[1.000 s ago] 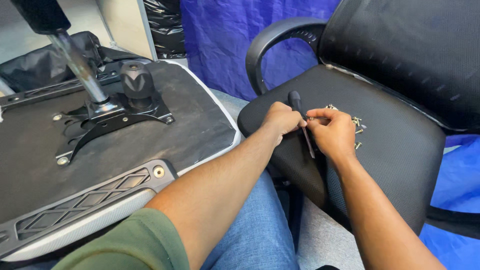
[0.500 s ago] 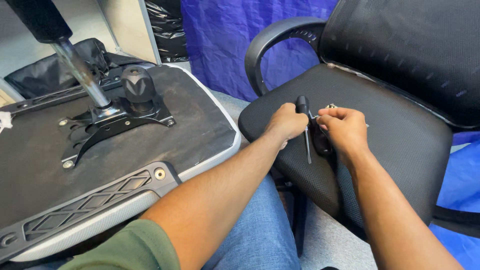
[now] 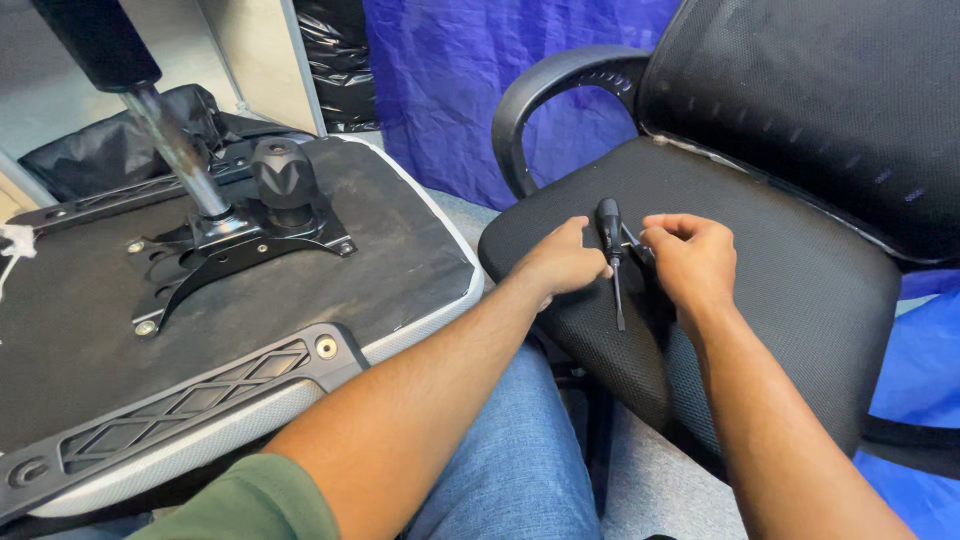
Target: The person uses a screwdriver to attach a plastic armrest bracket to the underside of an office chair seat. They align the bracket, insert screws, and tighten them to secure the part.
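Left hand (image 3: 560, 262) is gripping a black screwdriver (image 3: 611, 250) handle, right hand (image 3: 690, 258) pinching something small by its shaft, both resting on the chair seat (image 3: 800, 270) for support.

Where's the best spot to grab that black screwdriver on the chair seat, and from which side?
Probably the thick black handle of the screwdriver, from above. It lies flat on the mesh seat, thin shaft pointing toward the person, with the left hand touching it and the right hand close beside.

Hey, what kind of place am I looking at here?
Probably a workroom or corner where office chairs get assembled. An upturned chair seat with its metal mechanism lies at left, a finished mesh chair stands at right, and the hands work with a screwdriver on it.
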